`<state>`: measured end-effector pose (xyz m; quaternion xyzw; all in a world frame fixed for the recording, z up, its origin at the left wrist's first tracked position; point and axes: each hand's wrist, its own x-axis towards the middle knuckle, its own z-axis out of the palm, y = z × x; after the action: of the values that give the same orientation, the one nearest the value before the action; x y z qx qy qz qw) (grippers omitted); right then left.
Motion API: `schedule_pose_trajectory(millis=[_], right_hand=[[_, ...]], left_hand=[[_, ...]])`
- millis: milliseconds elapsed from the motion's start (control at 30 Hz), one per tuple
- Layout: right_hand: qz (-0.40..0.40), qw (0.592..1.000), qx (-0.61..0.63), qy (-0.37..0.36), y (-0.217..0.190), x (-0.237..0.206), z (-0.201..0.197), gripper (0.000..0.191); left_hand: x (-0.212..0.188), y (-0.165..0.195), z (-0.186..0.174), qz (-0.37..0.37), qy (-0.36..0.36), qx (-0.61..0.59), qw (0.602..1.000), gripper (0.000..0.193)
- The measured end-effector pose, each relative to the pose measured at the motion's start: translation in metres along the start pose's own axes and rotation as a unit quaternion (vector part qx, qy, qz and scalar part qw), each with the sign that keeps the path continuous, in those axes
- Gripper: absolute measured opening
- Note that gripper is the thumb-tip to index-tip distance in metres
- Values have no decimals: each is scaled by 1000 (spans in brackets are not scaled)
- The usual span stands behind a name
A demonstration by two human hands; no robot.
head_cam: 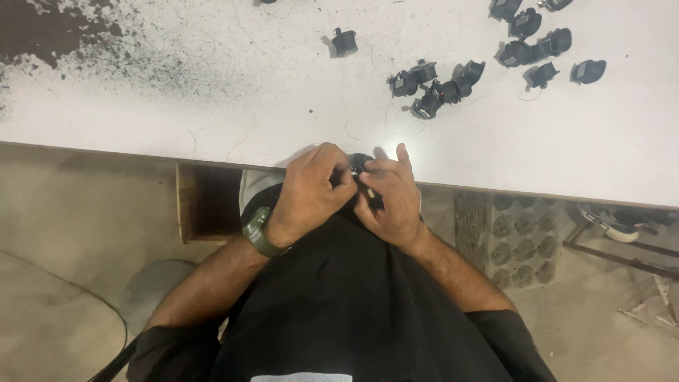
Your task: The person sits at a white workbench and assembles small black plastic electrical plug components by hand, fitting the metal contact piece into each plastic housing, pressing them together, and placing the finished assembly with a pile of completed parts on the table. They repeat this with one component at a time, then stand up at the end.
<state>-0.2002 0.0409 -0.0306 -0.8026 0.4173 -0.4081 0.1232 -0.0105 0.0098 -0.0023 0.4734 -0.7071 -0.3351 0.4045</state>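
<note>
A: Okay, biggest first: what's in view?

B: White bench [212, 106], runs the whole width, far half of the scene. Dark speckled stain at its far left corner. Concrete floor [64, 212] below, near side. The person's black shirt [339, 304] fills the near middle.

A: Hands?

B: Both together at the near edge of the bench, centre. Left hand [308, 191] with a green wristwatch [258, 232] on the wrist, right hand [389, 201] just beside it, fingertips touching.

A: Grip state?

B: Both grips narrow, pinched on one small black part [359, 164] held between the two hands. The part sits right over the bench's near edge, mostly hidden by fingers, so its shape is hard to tell.

A: Anything else on the bench?

B: Cluster of black parts [435, 85] right of centre, far from the hands. Second group of black parts [537, 39] at the far right. One lone black part [344, 42] far centre, well apart from the rest. Thin stray threads lying on the white top.

A: Under the bench?

B: Wooden opening [205, 205] left of the hands, grey moulded tray [520, 240] on the right.
</note>
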Motion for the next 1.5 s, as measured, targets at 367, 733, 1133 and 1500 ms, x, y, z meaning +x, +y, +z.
schedule_pose_trajectory(millis=[367, 733, 1133, 1500], right_hand=[[-21, 1000, -20, 0, -1, 3, 2, 40], [-90, 983, -144, -76, 33, 55, -44, 28], [14, 986, -144, 81, 78, 78, -74, 25], [87, 990, -106, -34, 19, 56, -38, 40]], left_hand=[[-3, -5, 2, 38, 2, -6, 999, 17], [134, -28, -17, 62, -9, 168, 984, 54], [220, 1, -63, 123, -34, 414, 901, 36], [106, 5, -39, 183, -250, 323, 894, 20]])
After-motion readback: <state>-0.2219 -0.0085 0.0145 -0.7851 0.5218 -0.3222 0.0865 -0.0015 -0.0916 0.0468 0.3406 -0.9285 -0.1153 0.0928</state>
